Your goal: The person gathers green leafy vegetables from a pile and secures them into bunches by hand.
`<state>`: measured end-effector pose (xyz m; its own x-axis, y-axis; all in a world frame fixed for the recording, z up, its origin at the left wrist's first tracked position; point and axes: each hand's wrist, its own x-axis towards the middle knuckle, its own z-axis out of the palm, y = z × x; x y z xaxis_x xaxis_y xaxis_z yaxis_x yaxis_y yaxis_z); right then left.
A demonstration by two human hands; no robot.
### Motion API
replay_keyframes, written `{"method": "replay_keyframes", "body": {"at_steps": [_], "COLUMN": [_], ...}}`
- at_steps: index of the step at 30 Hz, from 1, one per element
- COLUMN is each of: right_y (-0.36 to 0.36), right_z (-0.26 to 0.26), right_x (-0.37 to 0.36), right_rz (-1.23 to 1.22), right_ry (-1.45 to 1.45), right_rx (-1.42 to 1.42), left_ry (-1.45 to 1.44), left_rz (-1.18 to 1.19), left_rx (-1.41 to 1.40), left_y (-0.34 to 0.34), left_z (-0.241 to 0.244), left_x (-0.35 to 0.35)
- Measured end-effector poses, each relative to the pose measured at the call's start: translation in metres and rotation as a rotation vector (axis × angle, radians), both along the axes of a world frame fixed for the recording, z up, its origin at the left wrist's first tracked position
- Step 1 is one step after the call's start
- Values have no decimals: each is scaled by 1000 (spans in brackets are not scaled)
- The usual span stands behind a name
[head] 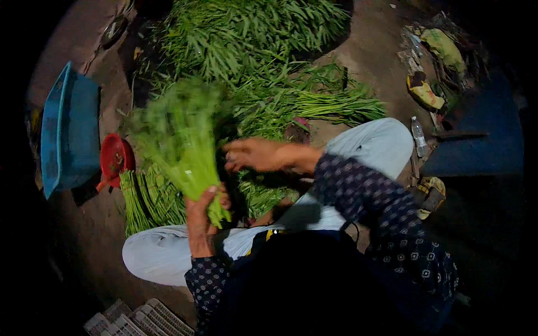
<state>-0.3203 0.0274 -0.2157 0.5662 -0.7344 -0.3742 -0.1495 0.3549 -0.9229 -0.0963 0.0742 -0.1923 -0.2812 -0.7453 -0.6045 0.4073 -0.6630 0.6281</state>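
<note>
My left hand [207, 203] is closed around the lower stems of a large bunch of leafy greens [180, 134], which tilts up and away from me. Its leafy top is blurred. Just right of the bunch, my right hand [256, 155] hovers with its fingers bent and partly spread, blurred, and nothing shows in it. Several tied bundles of long-stemmed greens [145, 197] lie by my left knee. Beyond my hands spreads a big heap of loose narrow-leaved greens [252, 38]. A row of aligned stems [328, 105] rests on its right side.
To the left stand a blue plastic tub [77, 130] and a small red plastic pan [115, 157]. A clear plastic bottle [418, 136] lies beyond my right knee [374, 143], near a blue surface [479, 138]. Sacks and debris [443, 48] lie far right. Printed papers [147, 319] sit lower left.
</note>
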Motion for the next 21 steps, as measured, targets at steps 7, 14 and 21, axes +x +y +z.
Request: {"method": "replay_keyframes", "body": {"at_steps": [7, 14, 21], "right_y": [-47, 0, -22], "right_z": [79, -153, -198], "right_x": [-262, -295, -290], "right_rz": [-378, 30, 158], "right_ry": [1120, 1422, 1447], "right_rx": [-661, -697, -513], "left_ry": [-148, -94, -123], "left_rz": [214, 128, 164], "left_rx": [72, 211, 357], "left_y": [-51, -65, -57], "left_z": [-2, -40, -80], "left_x": [-8, -6, -11]}}
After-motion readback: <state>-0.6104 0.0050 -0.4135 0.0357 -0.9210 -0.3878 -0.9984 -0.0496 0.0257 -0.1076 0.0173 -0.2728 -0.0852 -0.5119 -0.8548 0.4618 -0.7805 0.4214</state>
